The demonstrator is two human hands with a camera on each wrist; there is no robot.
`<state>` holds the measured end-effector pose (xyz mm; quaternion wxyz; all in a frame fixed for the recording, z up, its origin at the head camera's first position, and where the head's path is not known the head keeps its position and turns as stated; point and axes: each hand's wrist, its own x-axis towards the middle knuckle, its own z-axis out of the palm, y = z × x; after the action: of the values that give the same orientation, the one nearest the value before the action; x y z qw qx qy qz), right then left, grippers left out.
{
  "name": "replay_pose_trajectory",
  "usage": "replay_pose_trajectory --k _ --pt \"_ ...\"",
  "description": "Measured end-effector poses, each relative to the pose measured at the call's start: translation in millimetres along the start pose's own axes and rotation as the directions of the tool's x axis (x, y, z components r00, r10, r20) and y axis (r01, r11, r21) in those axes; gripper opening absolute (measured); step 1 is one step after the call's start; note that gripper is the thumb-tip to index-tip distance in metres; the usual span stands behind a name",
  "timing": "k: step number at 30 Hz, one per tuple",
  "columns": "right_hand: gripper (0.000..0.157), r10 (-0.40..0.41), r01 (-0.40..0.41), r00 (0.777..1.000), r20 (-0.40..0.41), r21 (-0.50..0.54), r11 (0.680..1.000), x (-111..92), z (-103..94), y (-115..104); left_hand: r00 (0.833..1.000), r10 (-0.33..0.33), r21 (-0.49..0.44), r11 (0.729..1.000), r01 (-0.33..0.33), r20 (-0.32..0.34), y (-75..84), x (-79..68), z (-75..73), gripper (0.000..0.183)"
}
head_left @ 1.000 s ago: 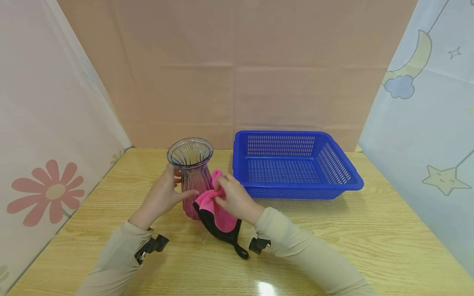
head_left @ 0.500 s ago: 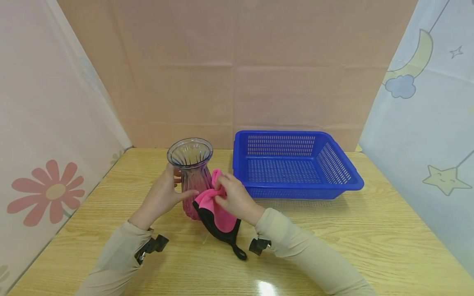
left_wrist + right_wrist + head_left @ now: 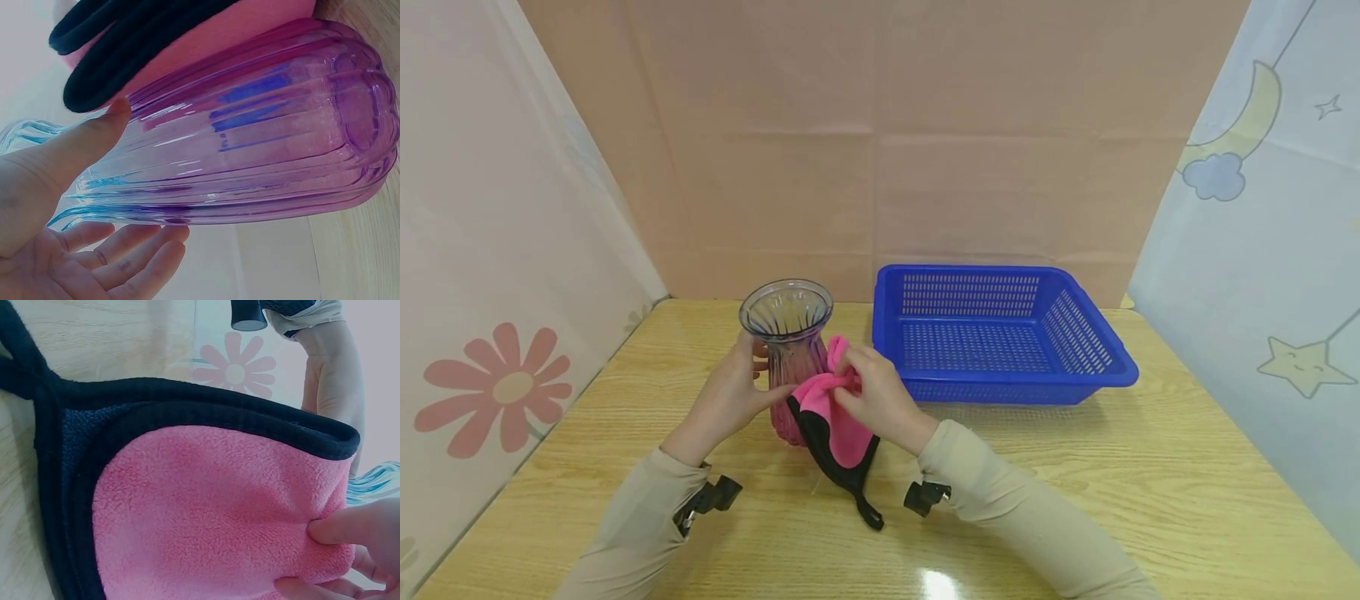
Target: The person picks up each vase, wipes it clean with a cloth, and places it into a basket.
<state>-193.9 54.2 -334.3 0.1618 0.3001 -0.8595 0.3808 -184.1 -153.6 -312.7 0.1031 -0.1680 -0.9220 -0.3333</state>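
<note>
Gripping the upright fluted glass vase (image 3: 794, 358) left of centre, the left hand (image 3: 730, 396) faces the right hand (image 3: 883, 398) pinching pink cloth (image 3: 846, 435) alongside.

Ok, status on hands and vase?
Left hand grips ribbed glass vase. Right hand pinches black-trimmed pink cloth at its side. Blue plastic basket to the right, apparently not obstructing.

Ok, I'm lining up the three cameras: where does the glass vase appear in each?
Head: glass vase, left of centre.
Left wrist: glass vase, sideways across the middle, purple base at right.
Right wrist: only a bluish sliver at the right edge.
Shared landmark: black-edged pink cloth.
</note>
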Motion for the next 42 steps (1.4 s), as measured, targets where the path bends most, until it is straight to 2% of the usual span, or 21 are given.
replay_pose_trajectory --k 9,16,21,32,42 --pt "0.015 -0.025 0.027 0.998 -0.058 0.019 0.999 5.6 -3.4 -4.4 1.0 0.022 0.024 0.999 -0.021 -0.018 0.2 2.1 0.0 0.081" --pt "0.014 -0.024 0.026 0.998 -0.064 0.035 0.999 10.0 -7.1 -9.3 1.0 0.017 0.015 1.0 -0.017 -0.02 0.0 2.4 0.0 0.074" --pt "0.014 -0.027 0.032 0.997 -0.078 0.059 0.998 12.8 -9.1 -12.4 1.0 0.013 0.009 1.0 -0.013 -0.013 -0.2 2.0 -0.2 0.075" --pt "0.013 -0.055 0.061 0.992 -0.117 0.044 0.997 18.9 -12.5 -16.9 1.0 0.02 -0.002 1.0 -0.02 -0.015 -1.9 1.1 -0.3 0.074" --pt "0.012 -0.055 0.069 0.985 -0.161 0.081 0.994 21.3 -18.9 -19.3 1.0 0.023 -0.006 1.0 -0.023 -0.009 -2.1 1.7 -1.0 0.082"
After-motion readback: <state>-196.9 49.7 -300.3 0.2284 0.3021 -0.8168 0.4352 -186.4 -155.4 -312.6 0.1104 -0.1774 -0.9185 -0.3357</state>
